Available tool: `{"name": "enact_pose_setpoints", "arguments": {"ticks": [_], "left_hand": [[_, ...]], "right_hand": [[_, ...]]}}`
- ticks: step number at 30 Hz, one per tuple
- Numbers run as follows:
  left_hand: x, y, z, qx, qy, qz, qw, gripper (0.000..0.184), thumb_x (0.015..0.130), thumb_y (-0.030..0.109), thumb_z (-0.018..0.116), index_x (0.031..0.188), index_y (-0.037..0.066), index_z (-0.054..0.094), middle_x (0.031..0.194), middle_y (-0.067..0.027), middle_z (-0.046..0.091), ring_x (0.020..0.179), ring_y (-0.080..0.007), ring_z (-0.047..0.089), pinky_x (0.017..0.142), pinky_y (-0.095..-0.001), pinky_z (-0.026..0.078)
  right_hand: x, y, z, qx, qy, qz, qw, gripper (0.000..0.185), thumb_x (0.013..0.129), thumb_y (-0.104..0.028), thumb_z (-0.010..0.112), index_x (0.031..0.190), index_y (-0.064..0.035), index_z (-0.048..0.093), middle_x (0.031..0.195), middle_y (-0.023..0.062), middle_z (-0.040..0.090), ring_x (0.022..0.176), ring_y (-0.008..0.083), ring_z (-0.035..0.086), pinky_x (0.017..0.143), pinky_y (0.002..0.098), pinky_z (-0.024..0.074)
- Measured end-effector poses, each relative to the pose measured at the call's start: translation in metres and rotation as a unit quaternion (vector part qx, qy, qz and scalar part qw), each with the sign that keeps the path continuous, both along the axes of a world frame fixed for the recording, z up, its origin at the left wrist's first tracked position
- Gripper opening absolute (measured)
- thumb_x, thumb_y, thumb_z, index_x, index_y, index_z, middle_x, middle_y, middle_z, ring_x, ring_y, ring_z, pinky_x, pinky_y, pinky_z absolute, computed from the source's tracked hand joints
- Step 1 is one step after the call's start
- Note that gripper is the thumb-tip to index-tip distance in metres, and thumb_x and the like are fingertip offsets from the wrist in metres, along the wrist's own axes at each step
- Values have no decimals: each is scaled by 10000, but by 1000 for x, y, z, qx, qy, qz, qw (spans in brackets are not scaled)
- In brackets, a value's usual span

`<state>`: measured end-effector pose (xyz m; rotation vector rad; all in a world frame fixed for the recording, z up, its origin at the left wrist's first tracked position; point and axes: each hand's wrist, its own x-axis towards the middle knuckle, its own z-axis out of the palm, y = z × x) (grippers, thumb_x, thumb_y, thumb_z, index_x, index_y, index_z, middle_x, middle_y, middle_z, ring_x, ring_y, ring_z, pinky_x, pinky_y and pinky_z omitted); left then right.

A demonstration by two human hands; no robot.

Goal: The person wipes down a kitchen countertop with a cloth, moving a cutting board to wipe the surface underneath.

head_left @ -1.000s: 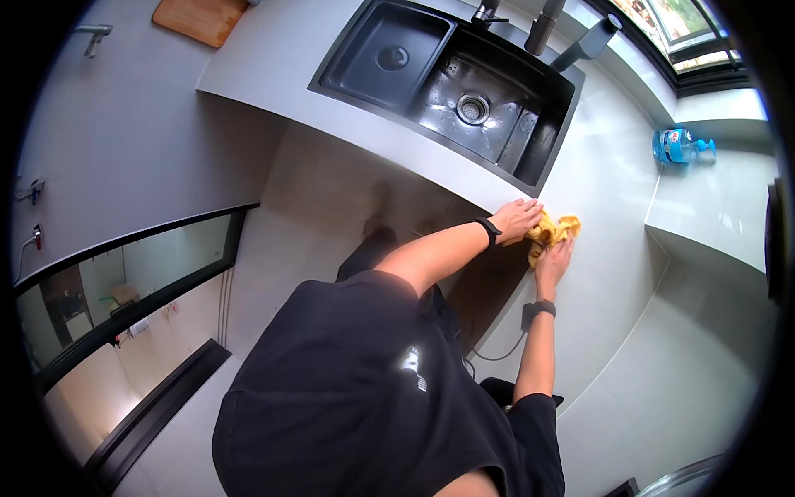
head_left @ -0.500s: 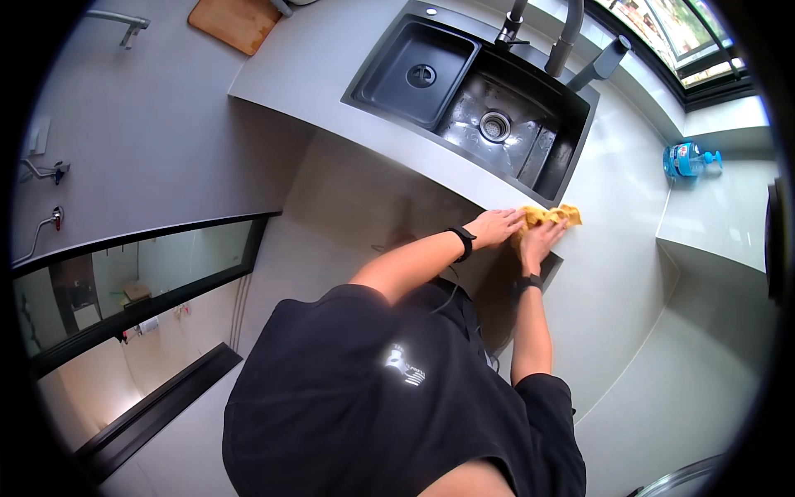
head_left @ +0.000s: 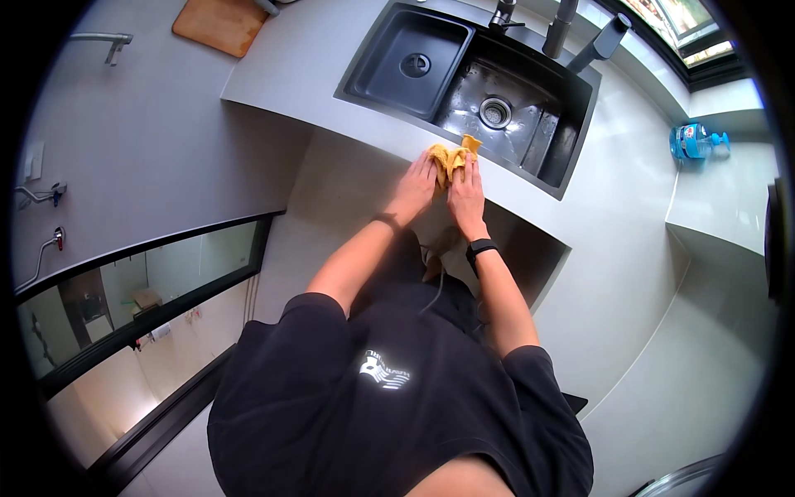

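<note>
A bunched yellow cloth point(head_left: 451, 162) lies on the front strip of the grey countertop point(head_left: 530, 189), close to the sink's front rim. My left hand point(head_left: 416, 187) presses on its left side with bent fingers. Against its right side is my right hand point(head_left: 467, 195), fingers also on the cloth. One corner of the cloth sticks up toward the dark sink point(head_left: 571, 157). Part of the cloth is hidden beneath my fingers.
A dark faucet point(head_left: 561, 29) rises behind the sink. At the right stands a blue pump bottle point(head_left: 694, 142), near the window. A wooden cutting board point(head_left: 219, 26) is at the upper left. Below the counter's front edge is an open recess point(head_left: 530, 253).
Both hands have moved left along the counter's front strip with the cloth, from the sink's right front corner to near its middle. The view has shifted slightly.
</note>
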<state>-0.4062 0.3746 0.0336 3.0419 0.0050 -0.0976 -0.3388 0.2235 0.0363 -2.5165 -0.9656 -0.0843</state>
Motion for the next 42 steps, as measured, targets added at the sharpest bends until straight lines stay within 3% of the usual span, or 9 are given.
{"name": "enact_pose_setpoints", "arguments": {"ticks": [5,9,15,18,25,31,35,38,42], "left_hand": [[39,-60,-4,41,-12,-101,994,682,865,187,554,1442,-126,370,1565,-262,310,1503,-371,230,1211,-427,253],[68,-137,-2,-68,-51,-160,983,620,893,163,478,1414,-163,398,1581,-283,268,1485,-401,255,1192,-446,282],[94,-263,-28,-118,-92,-217,965,618,932,207,452,1463,-102,386,1604,-234,261,1512,-359,205,1214,-438,229],[100,-287,-21,-56,-80,-208,973,627,949,259,453,1496,-40,378,1612,-190,271,1516,-329,204,1230,-436,177],[80,-202,-25,-117,-140,-185,966,636,919,206,480,1493,-47,373,1603,-171,296,1512,-308,223,1232,-422,191],[36,-61,-27,-78,-134,-144,977,610,901,191,472,1451,-68,427,1611,-191,270,1518,-314,219,1232,-424,198],[10,40,-12,-40,-104,-57,992,623,911,214,464,1456,-81,406,1608,-195,278,1514,-312,227,1216,-424,232],[-3,106,-18,22,-40,10,999,608,934,226,418,1465,-70,404,1635,-181,225,1530,-305,173,1238,-426,161],[-8,188,-2,67,21,102,992,746,847,234,563,1468,-117,344,1596,-227,280,1515,-330,202,1225,-436,202]], "right_hand": [[23,-82,0,-69,-32,-35,996,425,906,-87,532,1311,34,567,1525,209,406,1394,389,409,1122,458,382],[37,-173,0,-129,-48,-127,982,403,933,-70,498,1315,47,554,1512,202,423,1395,380,409,1138,445,371],[34,-310,0,-240,-23,-261,935,427,923,-76,554,1329,55,515,1525,229,383,1428,416,335,1172,457,324],[37,-321,11,-199,38,-246,948,480,912,-55,561,1365,76,471,1547,240,343,1454,421,281,1199,477,275],[26,-234,1,-157,16,-90,983,544,916,-60,560,1400,133,403,1558,279,306,1478,419,242,1215,512,197],[17,-97,17,-160,2,48,986,668,882,-249,657,1372,146,431,1567,265,301,1490,394,234,1222,486,174],[21,5,14,-163,-27,158,974,643,870,-302,675,1338,100,494,1558,249,338,1484,356,272,1198,469,226],[28,83,12,-160,-55,221,960,602,864,-325,673,1309,57,538,1541,230,380,1460,335,319,1166,453,274],[32,181,6,-158,-89,283,942,548,864,-334,655,1284,10,581,1507,199,439,1419,317,377,1126,443,327]]}}
